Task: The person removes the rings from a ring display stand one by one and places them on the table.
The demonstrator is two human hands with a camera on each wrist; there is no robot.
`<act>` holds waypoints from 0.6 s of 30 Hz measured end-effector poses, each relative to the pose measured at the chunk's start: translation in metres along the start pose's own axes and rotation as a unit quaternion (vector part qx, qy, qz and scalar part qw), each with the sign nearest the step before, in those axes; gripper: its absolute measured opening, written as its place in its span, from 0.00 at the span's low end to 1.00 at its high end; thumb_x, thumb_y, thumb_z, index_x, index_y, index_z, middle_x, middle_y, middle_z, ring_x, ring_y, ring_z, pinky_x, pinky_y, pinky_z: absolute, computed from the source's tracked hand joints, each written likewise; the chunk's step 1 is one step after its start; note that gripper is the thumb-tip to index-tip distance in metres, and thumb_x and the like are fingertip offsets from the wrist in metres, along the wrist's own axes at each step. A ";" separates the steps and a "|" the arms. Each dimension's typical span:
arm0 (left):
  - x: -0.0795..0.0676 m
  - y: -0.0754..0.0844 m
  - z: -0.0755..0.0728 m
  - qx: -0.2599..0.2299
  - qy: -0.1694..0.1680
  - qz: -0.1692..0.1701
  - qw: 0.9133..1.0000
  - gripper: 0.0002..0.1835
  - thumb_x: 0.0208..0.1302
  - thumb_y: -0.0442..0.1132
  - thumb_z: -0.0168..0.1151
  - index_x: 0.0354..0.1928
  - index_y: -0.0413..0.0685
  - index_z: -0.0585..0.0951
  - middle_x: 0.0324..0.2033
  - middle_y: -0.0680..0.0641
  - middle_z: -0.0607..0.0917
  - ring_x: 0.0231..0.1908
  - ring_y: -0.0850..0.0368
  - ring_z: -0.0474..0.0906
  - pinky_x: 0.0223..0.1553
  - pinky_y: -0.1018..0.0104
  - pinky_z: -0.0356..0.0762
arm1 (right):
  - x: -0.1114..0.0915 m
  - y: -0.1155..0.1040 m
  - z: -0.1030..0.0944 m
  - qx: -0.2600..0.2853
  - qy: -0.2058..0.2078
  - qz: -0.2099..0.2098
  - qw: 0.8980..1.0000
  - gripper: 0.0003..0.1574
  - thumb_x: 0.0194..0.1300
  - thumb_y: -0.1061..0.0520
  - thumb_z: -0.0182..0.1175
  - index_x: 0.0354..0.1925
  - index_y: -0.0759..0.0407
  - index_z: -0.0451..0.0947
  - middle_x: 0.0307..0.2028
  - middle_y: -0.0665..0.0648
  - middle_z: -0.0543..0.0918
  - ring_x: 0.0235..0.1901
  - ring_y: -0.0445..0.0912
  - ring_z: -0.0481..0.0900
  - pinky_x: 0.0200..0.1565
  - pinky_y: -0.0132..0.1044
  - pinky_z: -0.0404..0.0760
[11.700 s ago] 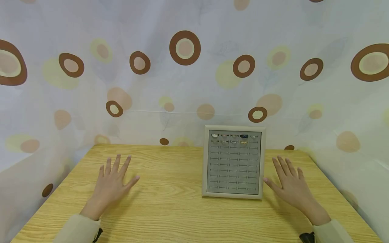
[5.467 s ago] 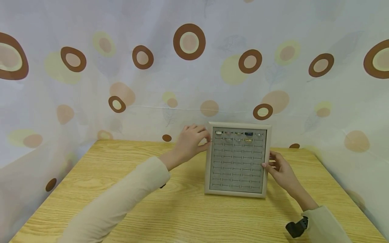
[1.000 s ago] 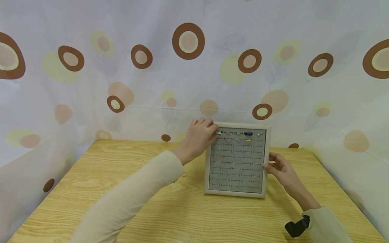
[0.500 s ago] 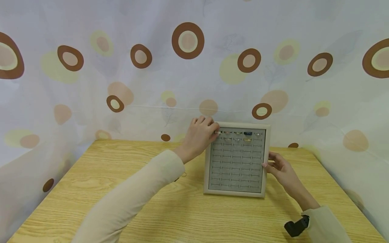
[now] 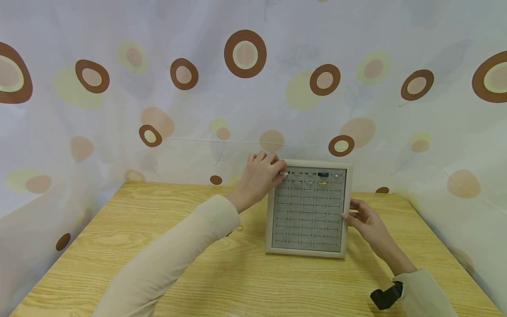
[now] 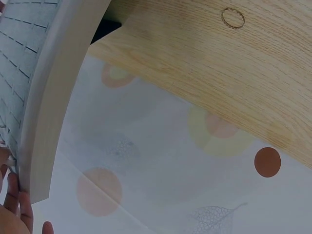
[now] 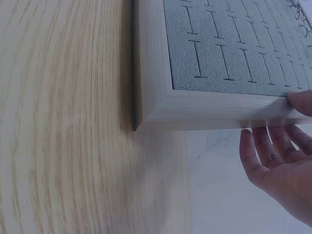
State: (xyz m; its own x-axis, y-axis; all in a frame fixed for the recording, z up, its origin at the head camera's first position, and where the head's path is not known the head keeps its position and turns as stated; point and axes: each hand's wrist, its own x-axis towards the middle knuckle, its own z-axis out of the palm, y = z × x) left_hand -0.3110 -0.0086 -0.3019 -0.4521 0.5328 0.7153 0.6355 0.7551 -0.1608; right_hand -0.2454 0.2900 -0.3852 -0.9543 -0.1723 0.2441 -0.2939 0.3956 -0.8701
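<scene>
A ring display board with a pale frame and grey slotted pad stands tilted back on the table. The thumb and finger of my left hand pinch a white ring at its upper left corner, seated in the top row. Along that row sit several other rings, among them a dark blue ring. My right hand grips the frame's right edge, thumb in front and fingers behind, as the right wrist view shows. On the table, near my left sleeve, lies a thin ring.
The wooden table ends at a patterned curtain behind the board. A black wrist device is strapped by the right sleeve. My left forearm crosses the table's middle.
Both hands have come off the table to the board. The second row's leftmost ring is gone from its slot, and a thin ring now lies on the table. Over the last second little moves.
</scene>
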 end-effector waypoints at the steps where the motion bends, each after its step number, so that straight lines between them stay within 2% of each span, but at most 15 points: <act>1: 0.000 0.000 0.000 -0.001 -0.002 0.000 1.000 0.06 0.60 0.49 0.60 0.35 0.57 0.78 0.33 0.54 0.77 0.36 0.55 0.71 0.38 0.61 0.67 | 0.000 0.000 0.000 0.000 0.000 -0.001 1.000 0.34 0.67 0.55 0.51 0.64 0.69 0.54 0.49 0.40 0.68 0.44 0.28 0.73 0.42 0.25 0.75; 11: 0.001 -0.004 -0.002 -0.027 -0.024 0.001 0.999 0.06 0.60 0.49 0.59 0.35 0.58 0.78 0.34 0.55 0.79 0.38 0.54 0.71 0.41 0.59 0.67 | 0.000 0.001 0.000 -0.006 0.002 -0.001 1.000 0.33 0.67 0.56 0.51 0.64 0.69 0.54 0.48 0.40 0.68 0.44 0.28 0.73 0.42 0.25 0.75; 18: 0.000 -0.006 -0.005 -0.054 -0.018 0.006 0.998 0.05 0.60 0.48 0.60 0.35 0.57 0.78 0.33 0.55 0.78 0.37 0.54 0.71 0.39 0.59 0.67 | 0.000 0.000 0.000 -0.015 0.004 0.006 1.000 0.33 0.67 0.56 0.51 0.64 0.68 0.54 0.49 0.41 0.68 0.44 0.28 0.73 0.42 0.25 0.75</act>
State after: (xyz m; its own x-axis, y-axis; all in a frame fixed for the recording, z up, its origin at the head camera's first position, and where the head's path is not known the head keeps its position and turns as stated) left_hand -0.3117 -0.0149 -0.2975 -0.4647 0.5566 0.6886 0.7041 0.7039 -0.0938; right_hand -0.2455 0.2896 -0.3852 -0.9580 -0.1609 0.2373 -0.2842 0.4240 -0.8599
